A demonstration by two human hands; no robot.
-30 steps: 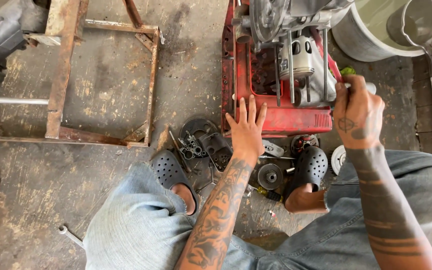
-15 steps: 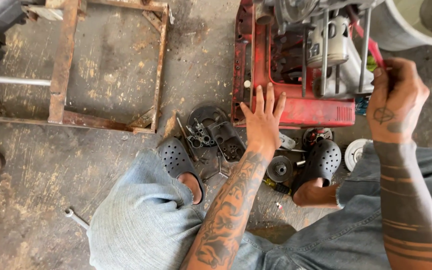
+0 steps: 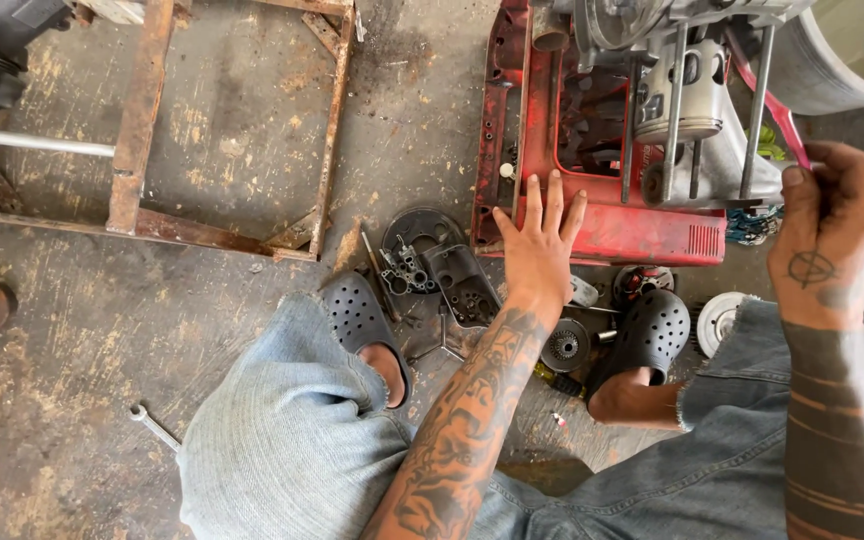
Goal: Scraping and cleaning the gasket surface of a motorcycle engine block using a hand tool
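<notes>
Stained concrete floor point(image 3: 232, 150); rusty steel angle-iron frame point(image 3: 142, 120) at 10 o'clock. Red sheet-metal engine base point(image 3: 642, 235) at 1 o'clock, now larger in view than half a second ago: camera shifted, base unmoved. Left hand point(image 3: 540, 250) stays flat, fingers spread, on its front edge. Right hand point(image 3: 832, 235) has risen, pinching a thin red rod point(image 3: 767, 100). Grey bucket point(image 3: 822, 70) at 2 o'clock; contents unclear.

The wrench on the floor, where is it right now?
In the head view the wrench lies low on the left, on the concrete floor just left of the person's denim-clad knee, well away from both hands.
</notes>
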